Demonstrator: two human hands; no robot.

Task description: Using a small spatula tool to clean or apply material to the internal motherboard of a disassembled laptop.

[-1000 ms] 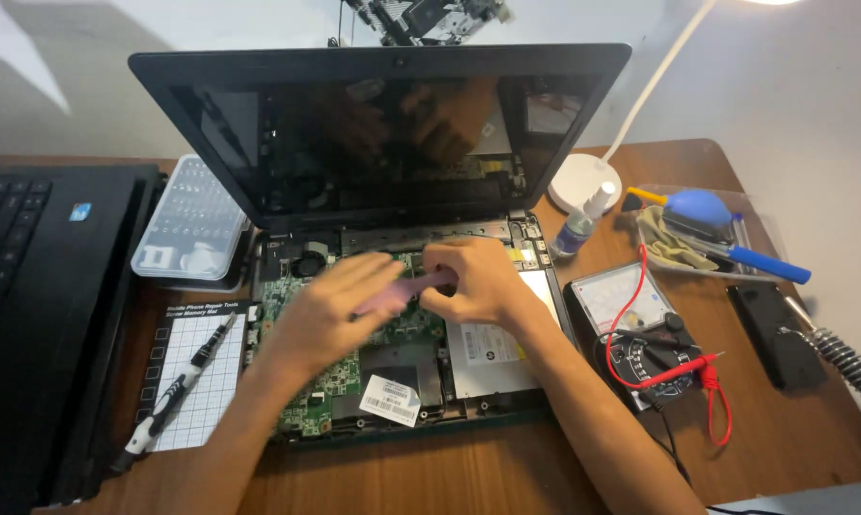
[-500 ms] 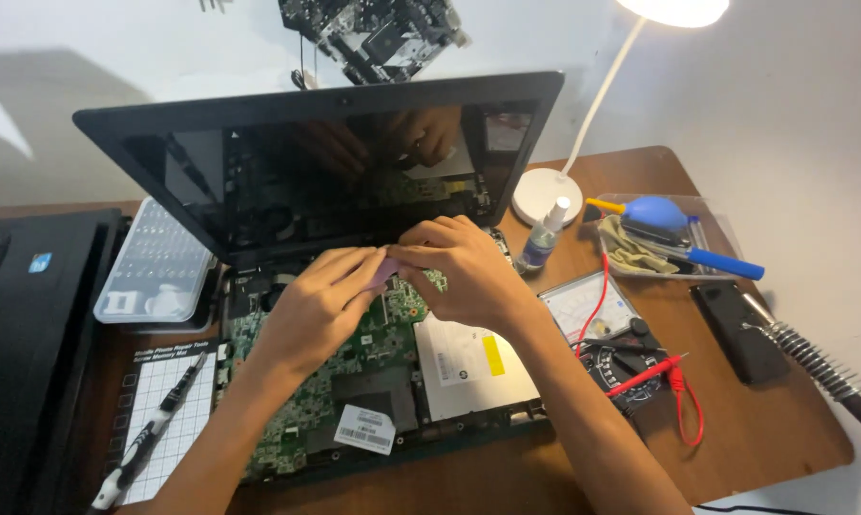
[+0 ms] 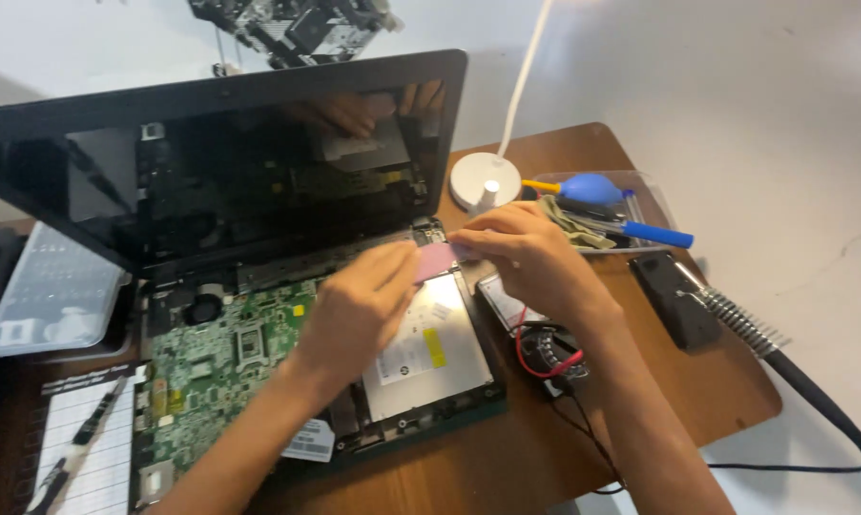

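Two hands hold one small pink strip (image 3: 437, 260) between them, just above the open laptop's (image 3: 259, 315) silver drive (image 3: 428, 348). The left hand (image 3: 354, 310) pinches its left end, and the right hand (image 3: 530, 257) pinches its right end. The green board (image 3: 230, 367) lies to the left. A white lamp (image 3: 485, 179) stands on the brown desk (image 3: 640, 401).
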